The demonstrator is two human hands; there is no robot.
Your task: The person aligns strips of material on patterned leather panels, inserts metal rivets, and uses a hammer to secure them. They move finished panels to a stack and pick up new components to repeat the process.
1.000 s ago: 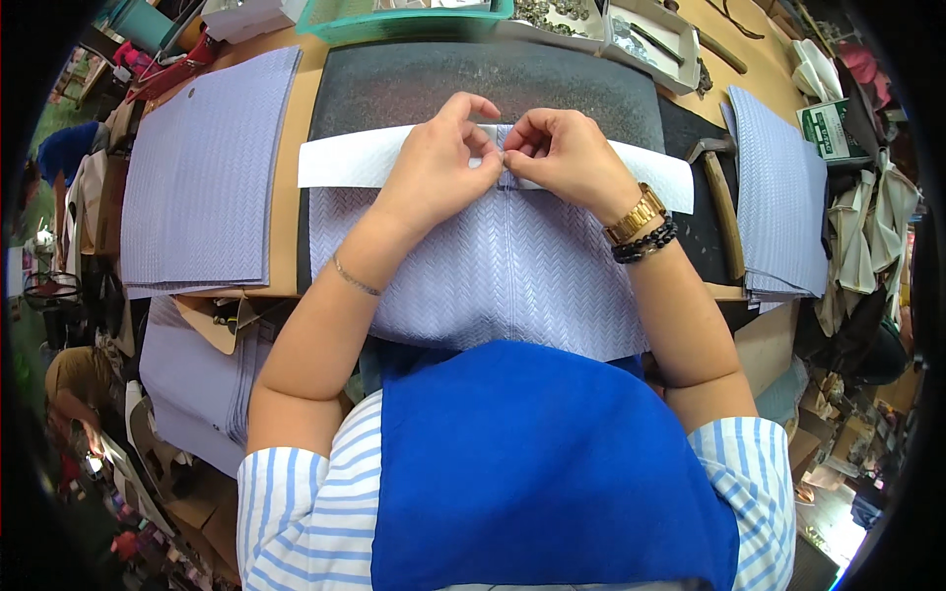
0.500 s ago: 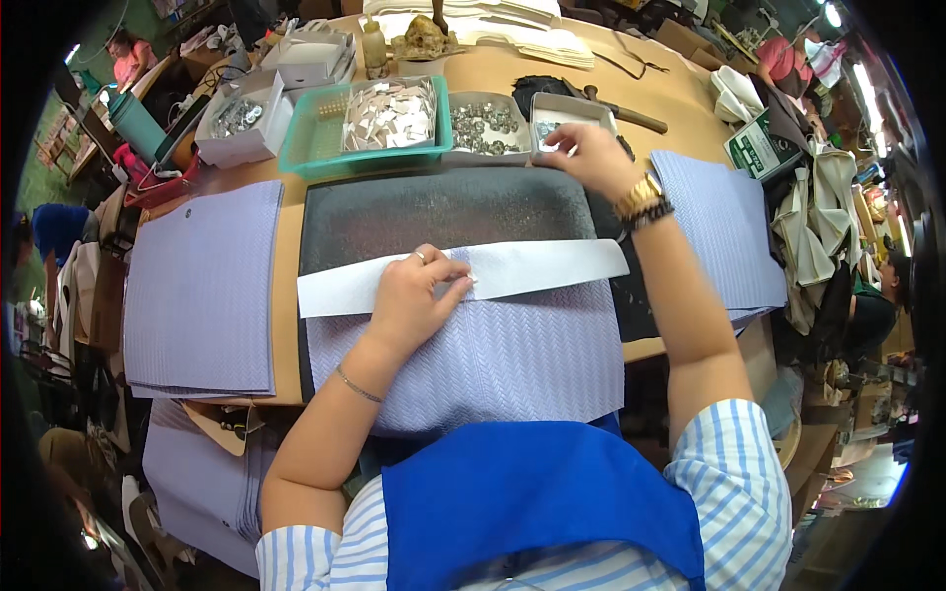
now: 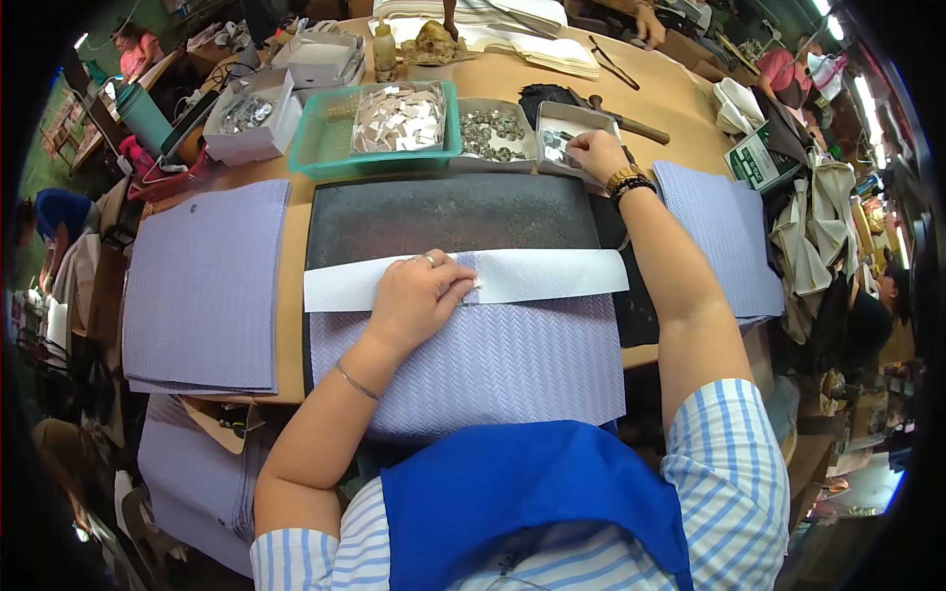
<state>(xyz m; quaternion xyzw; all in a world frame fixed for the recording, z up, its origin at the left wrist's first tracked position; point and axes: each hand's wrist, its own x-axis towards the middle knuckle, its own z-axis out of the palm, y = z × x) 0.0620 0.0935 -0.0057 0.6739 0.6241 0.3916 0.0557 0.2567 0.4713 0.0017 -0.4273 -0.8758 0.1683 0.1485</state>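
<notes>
A lavender panel with a woven texture [image 3: 493, 364] lies before me, its far edge folded over to show a white backing strip [image 3: 562, 276]. At the strip's middle, my left hand [image 3: 419, 295] is closed in a pinch; a tiny piece shows at the fingertips, too small to name. My right hand [image 3: 598, 156] reaches over a small white box [image 3: 552, 118] of small metal parts, thumb and fingers pinched together. What they hold, if anything, is hidden. Under the folded strip lies a dark worn slab [image 3: 443, 212].
Left of the right hand are a box of metal fittings [image 3: 493, 133] and a teal basket [image 3: 320, 138] with small pale pieces. Stacks of lavender panels [image 3: 202, 295] flank the slab. A hammer [image 3: 636, 123] lies behind the boxes. Another person's hand [image 3: 648, 25] shows at the far edge.
My right hand has moved slightly right and nearer, its fingers now pinched lower at the box. The left hand keeps its pinch on the strip. Another person's hand has appeared at the far side.
</notes>
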